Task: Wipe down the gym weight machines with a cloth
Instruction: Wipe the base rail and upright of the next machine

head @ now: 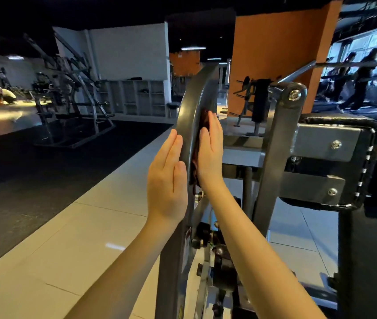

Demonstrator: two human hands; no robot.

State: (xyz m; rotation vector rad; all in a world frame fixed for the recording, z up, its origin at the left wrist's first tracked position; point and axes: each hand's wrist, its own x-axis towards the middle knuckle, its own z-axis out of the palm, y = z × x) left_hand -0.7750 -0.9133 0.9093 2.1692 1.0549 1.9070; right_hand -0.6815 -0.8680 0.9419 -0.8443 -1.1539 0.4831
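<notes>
- Right fingers [214, 127]: straight and held together, laid flat over the cloth [195, 162]. They press it against the metal and do not curl round it. The thumb is hidden.
- Left fingers [174, 146]: straight and close together, flat on the opposite face of the same bar. They hold nothing.
- Cloth: dark reddish-brown, sandwiched between your right hand [209, 153] and the right face of the curved frame bar [188, 107]. One bunched edge shows beside the fingertips; another hangs below the heel of the palm.
- Left hand [168, 180]: braces the bar from the left, slightly lower than the right hand.
- Curved frame bar: grey metal, rising from the machine's base and arcing away from you. To its right stand a grey upright [275, 146] with a bolt head at its top and a black stitched pad [371, 134].
- Step in hand (judgement): wiping the side face of the bar at about mid-height. The upper arc, the upright and the pad carry no cloth, so most of this machine probably remains.
- Next move calls for: even palm pressure, with the cloth slid along the curve rather than in a straight line. Counter-press with the left hand so the bar is loaded from both sides.
- Caution: the hanging edge could snag on the bolts and brackets [206, 236] below.
</notes>
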